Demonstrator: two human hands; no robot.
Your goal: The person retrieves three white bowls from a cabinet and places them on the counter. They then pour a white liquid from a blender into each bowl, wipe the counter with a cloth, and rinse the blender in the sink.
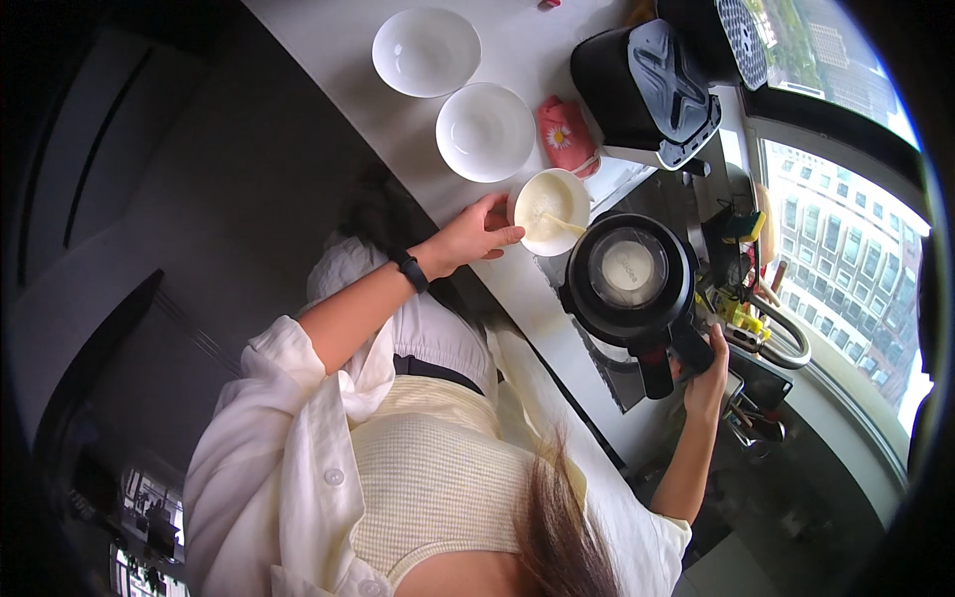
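We judge the black blender jug (pixel 629 279), its handle clamped in our right hand (pixel 708 370), heavy and rigid, while our left hand (pixel 476 235) cups the small, breakable bowl (pixel 550 210) of batter just beside it.

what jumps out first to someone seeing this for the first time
The big black blender jug in the middle, tilted over a small bowl of pale creamy liquid, gripped by its handle in the right hand. The left hand, with a dark wristband, steadies that bowl's rim. Two empty white bowls sit further along the white counter.
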